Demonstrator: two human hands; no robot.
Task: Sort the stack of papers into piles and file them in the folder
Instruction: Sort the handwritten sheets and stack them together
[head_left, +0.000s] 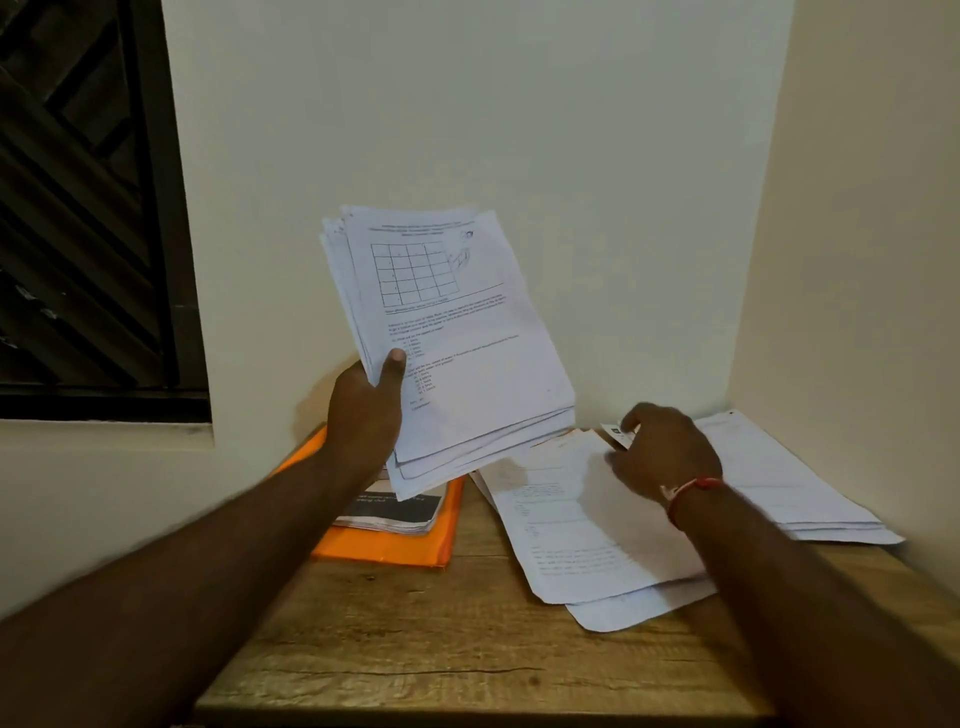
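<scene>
Stack of papers (447, 332) is held raised above the counter (415, 649) near the orange folder (384, 545), with the left hand (363, 410) clamped on its lower corner. The right hand (665, 452) pinches a small card (615, 434) over 1 pile of sheets (571, 530). The sheets are probably light, floppy and slippery, so they are likely best gripped along an edge.
</scene>
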